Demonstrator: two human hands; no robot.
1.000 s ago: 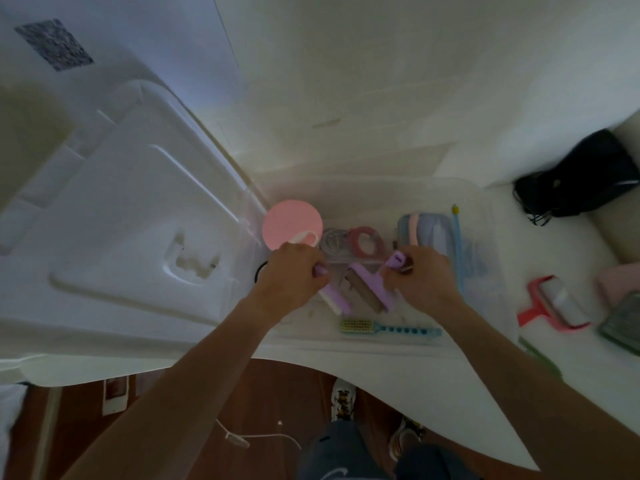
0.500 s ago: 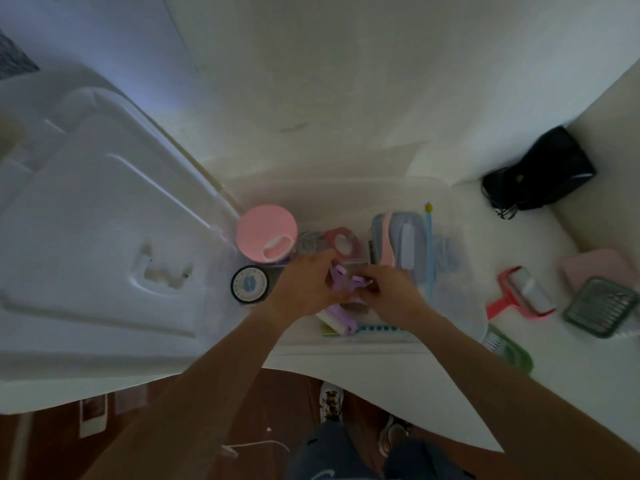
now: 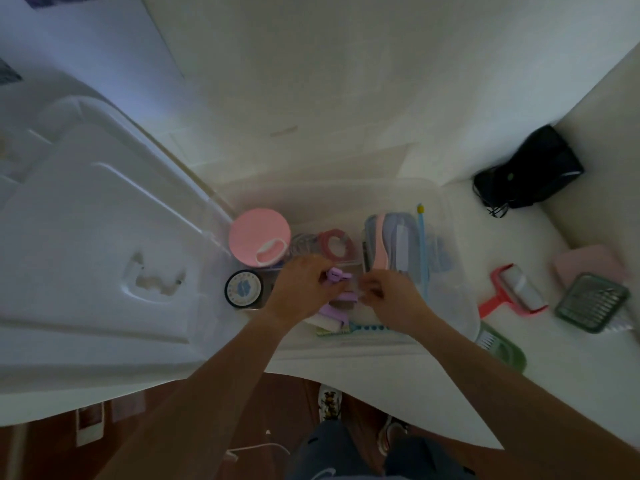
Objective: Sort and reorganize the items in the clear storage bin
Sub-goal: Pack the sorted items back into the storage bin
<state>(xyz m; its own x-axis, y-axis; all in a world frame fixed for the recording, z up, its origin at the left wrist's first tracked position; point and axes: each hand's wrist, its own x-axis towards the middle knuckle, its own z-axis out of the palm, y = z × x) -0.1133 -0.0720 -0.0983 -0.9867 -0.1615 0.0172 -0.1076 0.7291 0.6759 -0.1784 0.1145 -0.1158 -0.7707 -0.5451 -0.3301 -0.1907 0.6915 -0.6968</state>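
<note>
The clear storage bin (image 3: 446, 216) sits on the white table in front of me. Inside it, my left hand (image 3: 304, 292) grips a small purple clip (image 3: 335, 274) near the bin's middle. My right hand (image 3: 391, 296) hovers just right of it, fingers curled, and what it holds is hidden. More purple pieces (image 3: 332, 311) lie under my hands. A pink round lid (image 3: 258, 235), a pink tape roll (image 3: 335, 243), a black round tin (image 3: 243, 288), a grey-pink case (image 3: 388, 242), a blue stick (image 3: 422, 244) and a green-blue brush (image 3: 349, 330) also lie in the bin.
The bin's white lid (image 3: 97, 237) lies to the left. On the table to the right are a red scraper (image 3: 516, 292), a green slicer (image 3: 498, 346), a dark green grid tray (image 3: 592, 301), a pink box (image 3: 585, 263) and a black pouch (image 3: 530, 171).
My hands have come together over the purple pieces. The left hand now holds a purple clip raised, and the right hand has drawn slightly away from it.
</note>
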